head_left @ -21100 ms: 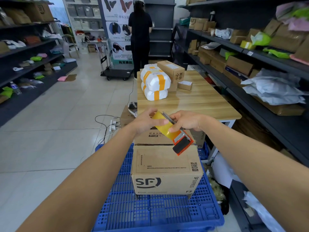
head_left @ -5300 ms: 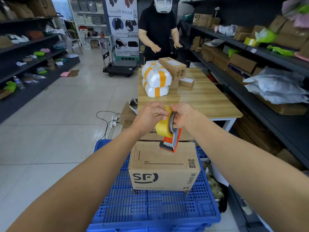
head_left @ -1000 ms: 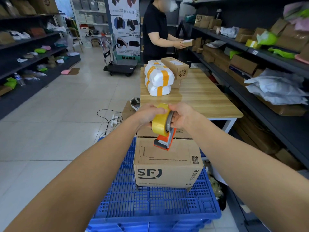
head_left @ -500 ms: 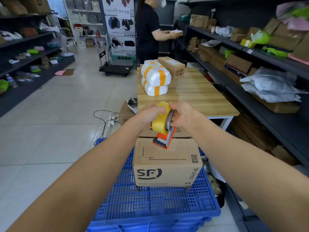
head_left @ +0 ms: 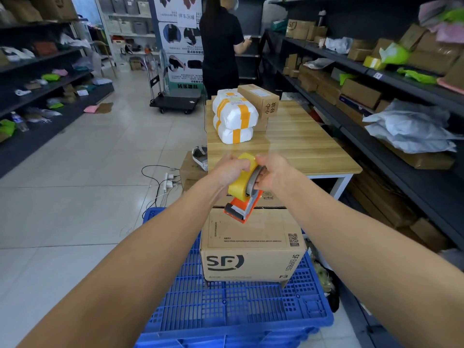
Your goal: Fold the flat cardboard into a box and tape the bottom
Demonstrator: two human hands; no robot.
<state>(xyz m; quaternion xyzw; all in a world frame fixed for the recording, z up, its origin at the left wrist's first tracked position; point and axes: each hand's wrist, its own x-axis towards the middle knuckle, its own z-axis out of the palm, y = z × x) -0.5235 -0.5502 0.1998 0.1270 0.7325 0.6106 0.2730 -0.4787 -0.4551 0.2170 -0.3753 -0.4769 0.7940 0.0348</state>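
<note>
Blue pallet (head_left: pixel 226 310) slats fill the floor at six o'clock, and the cardboard box (head_left: pixel 251 262) stands on them, already folded up, flaps closed on top. I see no tape on its seam.

Just above the box's far edge, both hands hold the tape dispenser (head_left: pixel 241 209). The left hand (head_left: pixel 227 172) is curled round the yellow tape roll (head_left: pixel 242 182), and the right hand (head_left: pixel 272 172) grips the roll's other side.

Since a second ago the hands and dispenser have hardly shifted, and its orange mouth still hangs over the box. So taping has probably not begun, and the tape end likely still needs freeing.

Beyond, at twelve o'clock, white parcels (head_left: pixel 234 116) sit on the wooden table (head_left: pixel 301 146).
</note>
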